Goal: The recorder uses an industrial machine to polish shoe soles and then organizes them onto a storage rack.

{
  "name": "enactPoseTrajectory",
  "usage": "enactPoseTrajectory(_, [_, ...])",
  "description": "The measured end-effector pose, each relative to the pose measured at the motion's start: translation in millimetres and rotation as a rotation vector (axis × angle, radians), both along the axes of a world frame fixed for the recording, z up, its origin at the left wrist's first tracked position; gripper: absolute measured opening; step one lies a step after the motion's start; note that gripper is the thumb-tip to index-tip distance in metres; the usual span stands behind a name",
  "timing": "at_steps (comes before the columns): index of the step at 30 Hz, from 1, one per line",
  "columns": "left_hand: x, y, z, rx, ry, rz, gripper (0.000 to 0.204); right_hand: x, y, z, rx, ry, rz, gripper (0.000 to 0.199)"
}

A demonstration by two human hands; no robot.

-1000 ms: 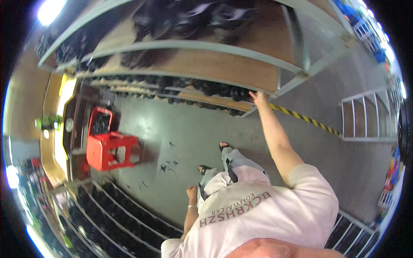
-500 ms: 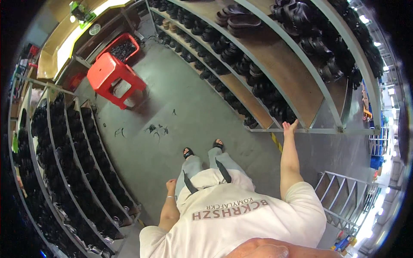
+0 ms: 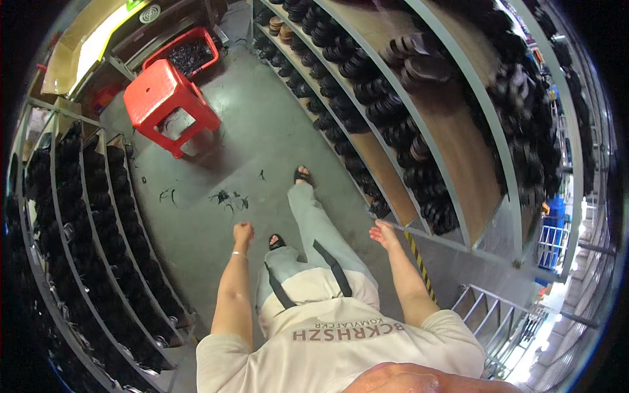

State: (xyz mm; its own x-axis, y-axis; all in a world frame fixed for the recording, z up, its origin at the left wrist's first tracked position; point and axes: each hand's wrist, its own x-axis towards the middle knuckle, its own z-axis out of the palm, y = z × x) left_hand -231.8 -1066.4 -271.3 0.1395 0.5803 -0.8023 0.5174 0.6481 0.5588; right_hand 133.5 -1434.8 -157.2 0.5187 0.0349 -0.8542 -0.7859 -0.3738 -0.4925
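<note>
My left hand (image 3: 243, 233), with a pale band at its wrist, hangs over the grey floor (image 3: 196, 203) with its fingers curled in. Nothing shows in or sticking out of it. My right hand (image 3: 382, 234) is open, fingers spread and no object in them. It is nearest to the lower front end of the right-hand shelf rack (image 3: 475, 252), whose boards carry rows of black footwear (image 3: 393, 134); I cannot tell whether it touches the frame. My sandalled feet are apart, the right one ahead.
A red stool (image 3: 164, 105) stands ahead on the left, before a red bin (image 3: 190, 56) of black scraps. Black strips (image 3: 229, 198) lie on the floor. Another rack (image 3: 85, 216) full of black items lines the left. Yellow-black tape (image 3: 419, 265) marks the floor by my right arm.
My right hand has come down and inward from the right rack's frame. My left hand has swung forward and up. My right foot has stepped ahead, and the racks shift in view.
</note>
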Motion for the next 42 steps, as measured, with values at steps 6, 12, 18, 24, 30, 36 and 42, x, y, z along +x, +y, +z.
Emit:
enactPoseTrajectory(6, [184.5, 104.7, -8.8, 0.010, -0.108, 0.023, 0.014, 112.2, 167.3, -61.7, 0.015, -0.033, 0.168, 0.033])
enactPoseTrajectory(12, [360.3, 222.0, -40.7, 0.350, 0.025, -0.285, 0.033, 233.5, 310.1, -149.9, -0.310, -0.349, -0.030, 0.053])
enactPoseTrajectory(18, [557.1, 320.8, -66.8, 0.667, -0.432, -0.354, 0.047, 302.3, 376.5, -210.7, -0.483, -0.319, -0.431, 0.064])
enactPoseTrajectory(24, [696.4, 334.9, -106.2, 0.547, -0.238, -0.646, 0.068, 338.9, 349.5, -267.3, -0.217, -0.266, -0.516, 0.049])
enactPoseTrajectory(30, [720.5, 318.5, -139.2, 0.350, -0.355, -0.775, 0.085, 334.2, 344.7, -251.0, 0.303, -0.478, -0.471, 0.040])
enactPoseTrajectory(36, [732.3, 314.6, -142.8, 0.189, -0.436, -1.103, 0.100, 343.3, 398.5, -219.8, 0.416, -0.539, -0.539, 0.064])
enactPoseTrajectory(42, [719.3, 262.0, -144.3, 0.124, -0.839, -0.476, 0.102, 349.0, 393.8, -212.0, 0.425, -0.388, -0.470, 0.068])
